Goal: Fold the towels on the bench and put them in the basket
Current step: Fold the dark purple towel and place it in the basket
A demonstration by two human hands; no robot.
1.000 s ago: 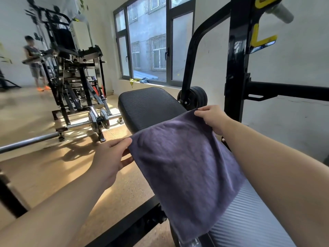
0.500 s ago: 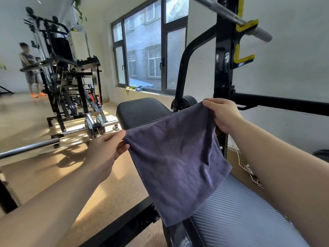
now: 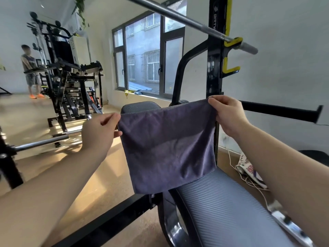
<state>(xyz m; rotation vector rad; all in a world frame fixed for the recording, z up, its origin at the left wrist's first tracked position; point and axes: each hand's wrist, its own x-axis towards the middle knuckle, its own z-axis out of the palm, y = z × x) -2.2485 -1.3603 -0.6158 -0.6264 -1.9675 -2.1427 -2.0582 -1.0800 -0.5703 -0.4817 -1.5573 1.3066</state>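
A grey-purple towel (image 3: 167,145) hangs in the air in front of me, above the ribbed grey bench pad (image 3: 222,207). My left hand (image 3: 99,132) pinches its top left corner. My right hand (image 3: 227,114) pinches its top right corner, a little higher. The towel's lower edge hangs just above the bench pad. No basket is in view.
A barbell (image 3: 187,22) lies across the black rack upright (image 3: 213,68) with yellow hooks, above and behind the towel. A patterned cloth bag (image 3: 249,168) and a white cable lie on the floor at right. A second barbell (image 3: 41,143) and a gym machine (image 3: 71,82) stand left; a person (image 3: 30,72) stands far left.
Both hands have lifted the towel off the bench pad and raised it until it hangs upright. My view has tilted up, showing the barbell on the rack.
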